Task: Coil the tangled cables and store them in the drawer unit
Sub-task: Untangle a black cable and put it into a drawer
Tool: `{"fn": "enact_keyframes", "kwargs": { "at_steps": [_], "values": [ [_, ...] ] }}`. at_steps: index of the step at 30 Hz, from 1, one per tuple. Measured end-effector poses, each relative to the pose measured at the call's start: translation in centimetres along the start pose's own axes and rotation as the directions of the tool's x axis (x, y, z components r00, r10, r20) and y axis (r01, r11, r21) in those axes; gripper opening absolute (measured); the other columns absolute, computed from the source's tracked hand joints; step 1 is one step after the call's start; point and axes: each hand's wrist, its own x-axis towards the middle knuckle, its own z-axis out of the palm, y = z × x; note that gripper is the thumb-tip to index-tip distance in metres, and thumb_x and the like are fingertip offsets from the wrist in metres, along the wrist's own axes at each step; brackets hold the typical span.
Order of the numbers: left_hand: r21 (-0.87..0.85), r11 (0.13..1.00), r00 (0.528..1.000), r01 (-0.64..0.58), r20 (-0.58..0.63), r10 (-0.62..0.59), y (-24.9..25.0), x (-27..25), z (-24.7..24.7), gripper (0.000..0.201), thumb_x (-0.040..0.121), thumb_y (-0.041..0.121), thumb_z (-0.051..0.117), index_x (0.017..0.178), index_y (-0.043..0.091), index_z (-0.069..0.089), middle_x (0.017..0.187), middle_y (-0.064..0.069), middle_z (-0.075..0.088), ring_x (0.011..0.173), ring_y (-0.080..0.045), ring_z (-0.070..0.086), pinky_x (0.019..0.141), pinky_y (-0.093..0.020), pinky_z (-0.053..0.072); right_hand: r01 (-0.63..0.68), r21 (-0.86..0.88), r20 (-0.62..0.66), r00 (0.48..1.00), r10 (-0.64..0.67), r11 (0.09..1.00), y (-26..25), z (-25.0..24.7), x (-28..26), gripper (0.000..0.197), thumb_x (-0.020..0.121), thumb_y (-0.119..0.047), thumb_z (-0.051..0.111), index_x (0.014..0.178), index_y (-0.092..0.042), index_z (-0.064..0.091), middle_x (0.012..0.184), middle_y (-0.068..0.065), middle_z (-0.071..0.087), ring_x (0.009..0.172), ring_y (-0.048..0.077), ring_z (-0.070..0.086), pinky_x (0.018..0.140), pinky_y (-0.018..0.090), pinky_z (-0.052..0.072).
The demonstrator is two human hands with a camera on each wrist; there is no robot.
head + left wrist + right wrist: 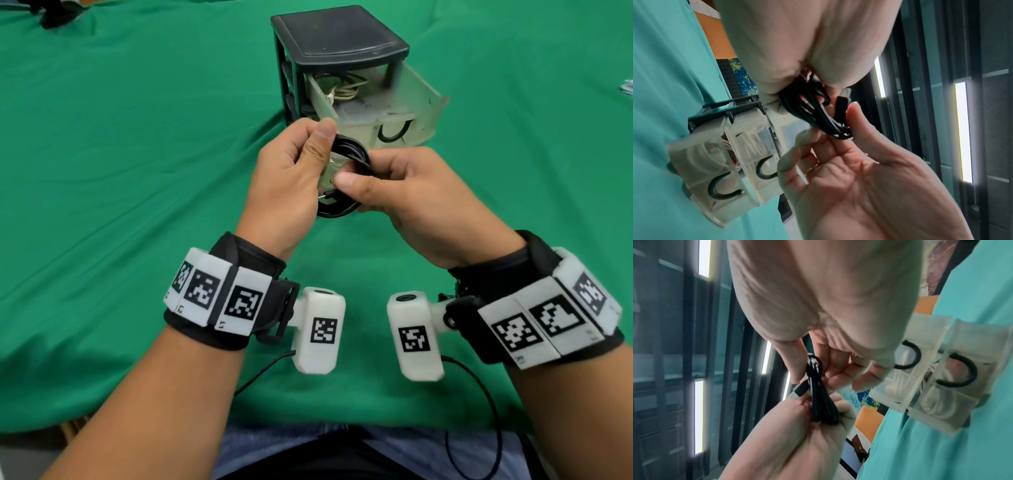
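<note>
A black cable [352,150], wound into a small coil, is held in the air between both hands just in front of the drawer unit [339,31]. My left hand [318,144] grips the coil's upper left side, thumb on top. My right hand [346,181] pinches its lower right side with thumb and fingers. A plug end [325,197] pokes out below. In the left wrist view the cable [813,116] runs from my left hand [787,91] into my right-hand pinch [838,146]. The top drawer [424,99] is pulled out with a pale cable [346,90] inside.
The unit stands on a green cloth [137,171]. A second clear drawer [701,162], also pulled out, holds white cable. A dark object [51,13] lies at the far left corner and something pale [627,89] at the right edge.
</note>
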Motion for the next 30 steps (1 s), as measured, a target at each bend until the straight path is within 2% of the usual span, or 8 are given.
{"fn": "enact_keyframes", "kwargs": {
  "at_steps": [3, 6, 8, 11, 16, 21, 24, 30],
  "values": [
    [-0.095, 0.995, 1.000, 0.027, 0.002, -0.027, 0.2, -0.1, 0.3, 0.028, 0.098, 0.029, 0.047, 0.075, 0.016, 0.052, 0.058, 0.013, 0.046, 0.057, -0.007, 0.038, 0.054, -0.026, 0.034, 0.025, 0.136, -0.007, 1.000, -0.025, 0.990, 0.4, 0.4, 0.0, 0.013, 0.084, -0.015, 0.063, 0.094, -0.013, 0.072, 0.087, 0.003, 0.070, 0.087, 0.022, 0.057, 0.084, 0.042, 0.037],
    [-0.177, 0.981, 0.996, 0.084, 0.041, -0.078, 0.2, 0.0, 0.1, 0.027, 0.098, 0.029, 0.047, 0.077, 0.014, 0.051, 0.057, 0.009, 0.044, 0.056, -0.012, 0.035, 0.053, -0.030, 0.031, 0.023, 0.139, 0.008, 1.000, -0.024, 0.990, 0.3, 0.4, 0.0, 0.011, 0.087, -0.006, 0.066, 0.098, -0.009, 0.069, 0.085, 0.001, 0.071, 0.081, 0.013, 0.063, 0.083, 0.028, 0.045],
    [-0.185, 0.978, 0.994, 0.099, 0.054, -0.091, 0.1, -0.1, 0.1, 0.027, 0.097, 0.030, 0.048, 0.078, 0.012, 0.054, 0.059, 0.005, 0.044, 0.057, -0.013, 0.035, 0.055, -0.033, 0.031, 0.003, 0.037, 0.018, 1.000, -0.004, 0.999, 0.0, 0.3, 0.0, 0.013, 0.087, 0.004, 0.066, 0.094, -0.006, 0.068, 0.082, 0.001, 0.069, 0.075, 0.007, 0.063, 0.075, 0.017, 0.049],
    [-0.153, 0.986, 0.997, 0.066, 0.045, -0.060, 0.1, -0.3, 0.3, 0.025, 0.095, 0.027, 0.051, 0.077, 0.012, 0.060, 0.065, 0.004, 0.053, 0.060, -0.008, 0.044, 0.064, -0.028, 0.037, -0.036, -0.170, 0.015, 0.999, 0.039, 0.985, -0.1, 0.2, 0.2, 0.016, 0.082, 0.006, 0.070, 0.084, -0.009, 0.072, 0.080, 0.006, 0.069, 0.073, 0.014, 0.057, 0.078, 0.034, 0.051],
    [-0.126, 0.988, 0.996, 0.089, 0.040, -0.085, -0.1, -0.7, 0.7, 0.023, 0.098, 0.019, 0.052, 0.079, 0.008, 0.060, 0.056, 0.015, 0.052, 0.053, -0.001, 0.042, 0.055, -0.017, 0.036, -0.095, -0.268, -0.027, 0.995, 0.092, 0.959, 0.0, -0.2, 0.3, 0.012, 0.080, -0.001, 0.074, 0.083, -0.012, 0.076, 0.090, 0.022, 0.072, 0.071, 0.016, 0.060, 0.074, 0.037, 0.057],
    [-0.122, 0.984, 0.992, 0.126, 0.036, -0.122, 0.1, -0.5, 0.5, 0.017, 0.095, 0.021, 0.056, 0.084, 0.011, 0.065, 0.072, 0.000, 0.063, 0.064, -0.009, 0.052, 0.060, -0.019, 0.041, -0.155, -0.116, -0.030, 0.988, 0.153, 0.981, -0.2, -0.6, 0.3, 0.023, 0.083, 0.007, 0.071, 0.104, -0.001, 0.067, 0.080, 0.011, 0.064, 0.069, 0.017, 0.065, 0.074, 0.035, 0.063],
    [-0.115, 0.985, 0.992, 0.126, 0.031, -0.123, 0.4, -0.2, 0.1, 0.014, 0.095, 0.022, 0.057, 0.087, 0.014, 0.066, 0.075, 0.000, 0.067, 0.068, -0.010, 0.053, 0.063, -0.021, 0.042, -0.166, -0.015, -0.097, 0.982, 0.163, 0.986, -0.3, -0.8, 0.3, 0.031, 0.081, 0.007, 0.072, 0.110, 0.001, 0.062, 0.084, 0.017, 0.070, 0.069, 0.023, 0.069, 0.071, 0.035, 0.063],
    [-0.153, 0.982, 0.993, 0.113, -0.014, -0.117, 0.9, 0.1, -0.3, 0.011, 0.097, 0.018, 0.057, 0.098, 0.010, 0.064, 0.082, 0.003, 0.065, 0.071, -0.006, 0.057, 0.064, -0.019, 0.045, -0.125, 0.024, -0.199, 0.972, 0.127, 0.992, -0.9, -0.8, 0.5, 0.025, 0.079, 0.003, 0.076, 0.095, -0.010, 0.063, 0.088, 0.021, 0.074, 0.070, 0.026, 0.073, 0.060, 0.028, 0.060]
  ]
}}
